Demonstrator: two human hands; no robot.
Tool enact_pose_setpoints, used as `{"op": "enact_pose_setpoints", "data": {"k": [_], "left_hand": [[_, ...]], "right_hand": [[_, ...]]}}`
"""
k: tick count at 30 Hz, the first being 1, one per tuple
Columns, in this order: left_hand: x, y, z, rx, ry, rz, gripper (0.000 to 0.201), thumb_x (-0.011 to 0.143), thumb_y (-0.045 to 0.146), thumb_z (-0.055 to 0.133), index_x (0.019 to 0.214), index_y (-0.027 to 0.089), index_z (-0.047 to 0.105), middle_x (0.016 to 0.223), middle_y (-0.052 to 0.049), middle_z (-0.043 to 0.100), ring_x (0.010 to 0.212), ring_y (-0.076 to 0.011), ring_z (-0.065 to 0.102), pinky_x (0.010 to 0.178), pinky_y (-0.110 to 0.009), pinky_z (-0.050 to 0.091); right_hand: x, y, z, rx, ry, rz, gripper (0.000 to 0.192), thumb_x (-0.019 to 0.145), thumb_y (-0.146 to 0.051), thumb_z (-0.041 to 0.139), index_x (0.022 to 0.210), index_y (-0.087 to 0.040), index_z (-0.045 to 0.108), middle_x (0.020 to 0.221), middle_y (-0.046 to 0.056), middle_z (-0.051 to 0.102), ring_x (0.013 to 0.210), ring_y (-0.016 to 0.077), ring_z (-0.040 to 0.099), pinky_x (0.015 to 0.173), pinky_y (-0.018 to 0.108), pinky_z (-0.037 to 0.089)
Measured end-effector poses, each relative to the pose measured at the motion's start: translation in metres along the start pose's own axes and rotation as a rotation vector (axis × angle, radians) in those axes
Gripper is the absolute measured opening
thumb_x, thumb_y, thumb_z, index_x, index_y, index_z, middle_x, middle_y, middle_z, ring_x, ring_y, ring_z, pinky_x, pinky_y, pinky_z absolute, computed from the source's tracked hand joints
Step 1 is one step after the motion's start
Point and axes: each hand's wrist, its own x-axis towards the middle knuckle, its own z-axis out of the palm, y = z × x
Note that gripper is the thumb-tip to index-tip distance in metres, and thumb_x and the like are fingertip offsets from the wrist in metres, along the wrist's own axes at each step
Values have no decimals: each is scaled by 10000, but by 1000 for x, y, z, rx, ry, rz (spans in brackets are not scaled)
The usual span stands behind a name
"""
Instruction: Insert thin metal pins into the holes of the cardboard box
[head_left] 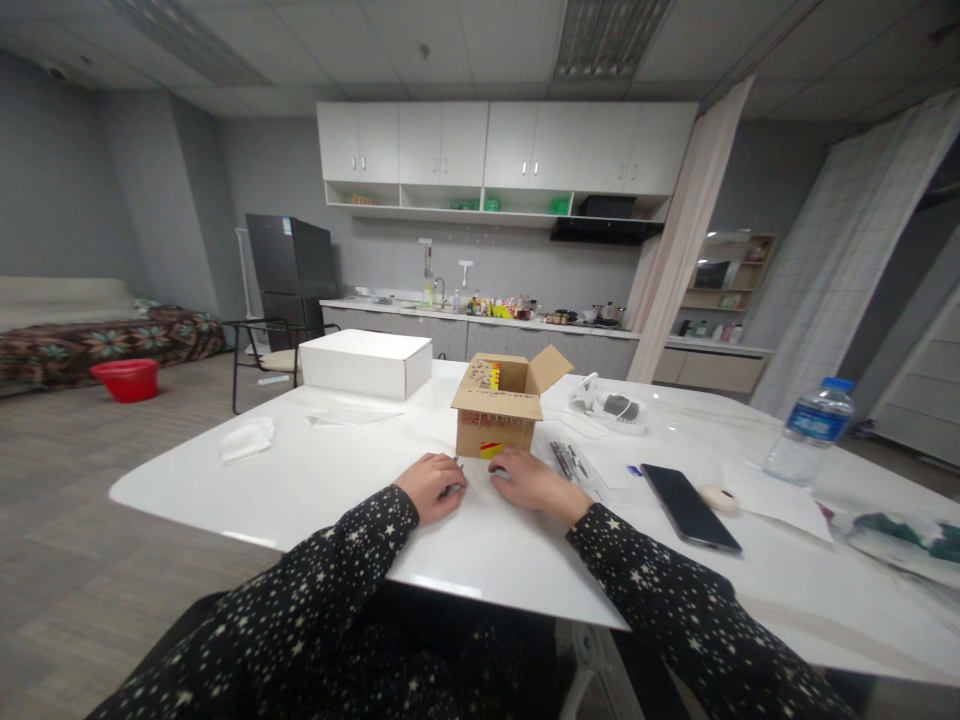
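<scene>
The left hand (pixel 433 486) rests on the white surface (pixel 315 480), fingers curled in a narrow grip around a small dark thing (pixel 452 489) that pokes out toward the middle; it is too small to tell what it is. The right hand (pixel 529 480) lies just beside it, palm down, fingers bent, and whether its grip holds anything cannot be told. Both sleeves are dark with a pale star print.

Right ahead of the knuckles, almost touching them, stands a small cardboard box (pixel 499 405). It is brown, upright, its top flaps open, the right flap angled up and outward, with red and yellow print on the front face and on the inner flap. It sits near the middle of the surface and blocks the view of what lies behind it.

Just right of the right hand lie some pens (pixel 566 460) on a sheet of paper, then a black phone (pixel 690 506) flat with its screen dark, and a small pale round object (pixel 718 496) touching its far edge. Farther right stands a water bottle (pixel 810 430) with a blue cap. Behind the cardboard box to the left is a closed white box (pixel 365 363); a folded white cloth (pixel 247 440) lies near the left edge. A red basin (pixel 126 379) sits on the floor well apart.
</scene>
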Motion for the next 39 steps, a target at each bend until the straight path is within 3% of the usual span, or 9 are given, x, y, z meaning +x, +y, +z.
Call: {"op": "enact_pose_setpoints", "data": {"k": [12, 19, 32, 39], "left_hand": [[-3, -6, 4, 6, 3, -76, 227, 798, 273, 583, 989, 208, 689, 1046, -69, 708, 1011, -242, 639, 912, -407, 477], [-5, -3, -5, 41, -46, -126, 326, 737, 254, 579, 1053, 217, 646, 1104, -76, 673, 1052, -263, 611, 942, -440, 446], [-2, 8, -19, 50, -184, -186, 364, 679, 230, 537, 1039, 205, 589, 1022, -69, 620, 999, -259, 567, 955, -438, 392], [-1, 9, -21, 40, -201, -196, 369, 663, 203, 521, 1027, 205, 580, 917, -50, 611, 940, -247, 562, 934, -424, 391]], "right_hand": [[-1, 0, 0, 10, -4, 8, 246, 887, -200, 504, 1050, -143, 680, 1067, 116, 663, 1027, 227, 590, 940, 338, 435], [-1, -2, -2, 7, -11, 11, 236, 891, -208, 504, 1029, -154, 686, 1039, 107, 661, 1002, 223, 594, 911, 327, 443], [-1, -2, -2, 11, -18, 18, 241, 889, -195, 505, 1040, -142, 686, 1054, 112, 665, 1008, 224, 593, 916, 329, 437], [-1, -2, -2, 7, -19, 23, 245, 893, -204, 501, 1045, -146, 684, 1051, 111, 662, 1005, 225, 589, 908, 328, 433]]}}
